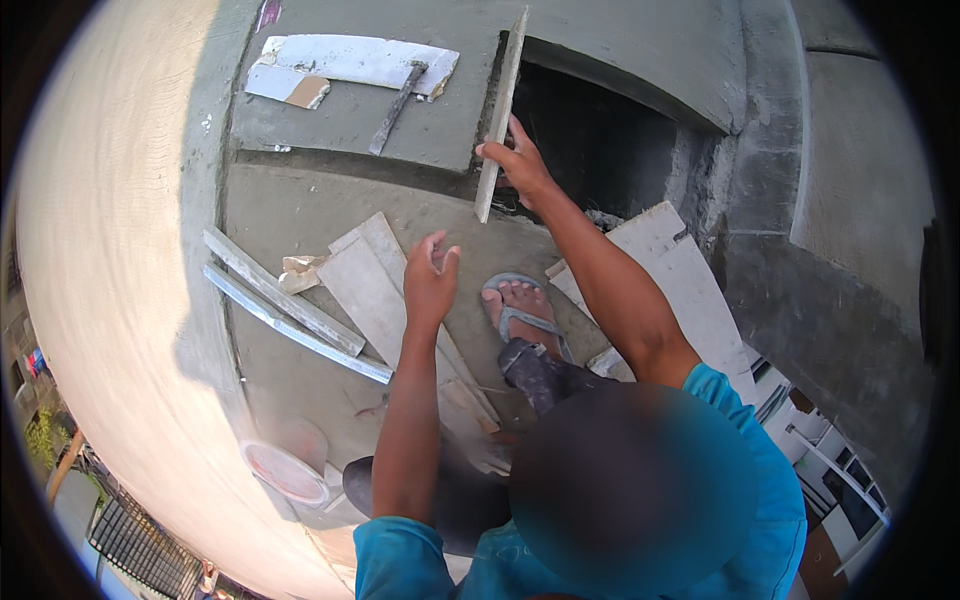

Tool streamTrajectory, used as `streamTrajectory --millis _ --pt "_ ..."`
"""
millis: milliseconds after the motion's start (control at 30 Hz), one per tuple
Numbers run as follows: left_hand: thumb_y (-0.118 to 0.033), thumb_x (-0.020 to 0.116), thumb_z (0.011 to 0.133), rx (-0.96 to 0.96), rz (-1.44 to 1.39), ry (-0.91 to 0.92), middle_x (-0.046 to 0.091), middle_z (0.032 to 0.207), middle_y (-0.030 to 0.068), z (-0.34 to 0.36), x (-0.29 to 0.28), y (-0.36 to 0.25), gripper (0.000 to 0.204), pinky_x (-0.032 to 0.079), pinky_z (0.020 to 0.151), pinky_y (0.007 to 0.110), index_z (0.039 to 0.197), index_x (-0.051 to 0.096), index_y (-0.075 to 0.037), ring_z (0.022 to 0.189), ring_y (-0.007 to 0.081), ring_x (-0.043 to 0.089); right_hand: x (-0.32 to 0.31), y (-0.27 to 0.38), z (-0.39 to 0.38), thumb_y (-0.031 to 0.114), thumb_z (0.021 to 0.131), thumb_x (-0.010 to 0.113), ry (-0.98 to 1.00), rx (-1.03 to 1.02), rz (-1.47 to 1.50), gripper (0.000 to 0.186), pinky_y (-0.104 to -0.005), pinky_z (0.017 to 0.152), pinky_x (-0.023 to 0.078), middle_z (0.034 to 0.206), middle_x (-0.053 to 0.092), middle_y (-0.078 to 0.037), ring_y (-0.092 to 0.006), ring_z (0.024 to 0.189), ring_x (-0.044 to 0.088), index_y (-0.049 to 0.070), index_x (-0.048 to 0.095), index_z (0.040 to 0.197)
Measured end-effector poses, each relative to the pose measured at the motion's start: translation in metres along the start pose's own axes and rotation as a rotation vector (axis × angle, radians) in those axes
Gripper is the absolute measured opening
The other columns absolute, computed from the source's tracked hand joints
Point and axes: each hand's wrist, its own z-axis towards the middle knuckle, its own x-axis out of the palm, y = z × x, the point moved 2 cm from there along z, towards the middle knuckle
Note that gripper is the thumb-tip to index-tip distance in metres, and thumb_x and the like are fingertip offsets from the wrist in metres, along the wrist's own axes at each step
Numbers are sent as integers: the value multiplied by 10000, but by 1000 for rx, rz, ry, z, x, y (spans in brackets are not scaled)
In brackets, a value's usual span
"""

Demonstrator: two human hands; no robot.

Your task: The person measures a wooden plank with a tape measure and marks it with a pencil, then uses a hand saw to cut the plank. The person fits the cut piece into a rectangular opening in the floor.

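Observation:
My right hand grips a narrow strip of pale board, held on edge along the left side of a dark rectangular opening in the grey cement surface. The thumb is on the strip's near face; some fingers are hidden behind it. My left hand holds nothing; its fingers are loosely curled, with the thumb apart. It hovers beside several long offcuts of pale board lying on the floor. Beyond my hands, a grey hammer-like tool rests partly on a white board piece.
The dark opening drops away to the right of the strip. Two metal profiles lie at the left, near a round bucket. A larger board lies under my right arm. My sandalled foot stands between the boards.

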Motion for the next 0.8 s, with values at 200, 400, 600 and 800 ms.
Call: streamTrajectory --millis 200,400,600,800 --pt "-166 680 898 16 -10 -17 611 1117 177 -2 7 6 335 504 858 394 1195 624 -21 978 298 633 1 -5 7 227 759 745 18 -42 -3 997 -393 768 537 1211 603 -152 -248 1084 605 131 194 1585" --pt "-164 681 892 28 -16 -34 601 1107 172 -4 12 13 330 497 863 399 1192 625 -38 984 306 622 6 -7 8 264 791 718 27 -41 8 865 -482 815 474 1250 561 -117 -250 1147 537 171 280 1532" --pt "-159 678 888 31 -17 -39 594 1118 176 -8 16 11 355 487 872 409 1214 608 -37 1007 315 603 5 -7 6 234 786 720 12 -48 9 916 -454 802 509 1292 540 -165 -277 1161 546 115 232 1552" --pt "-109 713 849 69 12 -92 581 1147 189 2 19 5 435 476 907 426 1252 575 -22 1066 347 590 5 -11 11 212 776 724 6 -45 3 982 -426 892 500 1286 555 -203 -300 1170 557 64 178 1579"
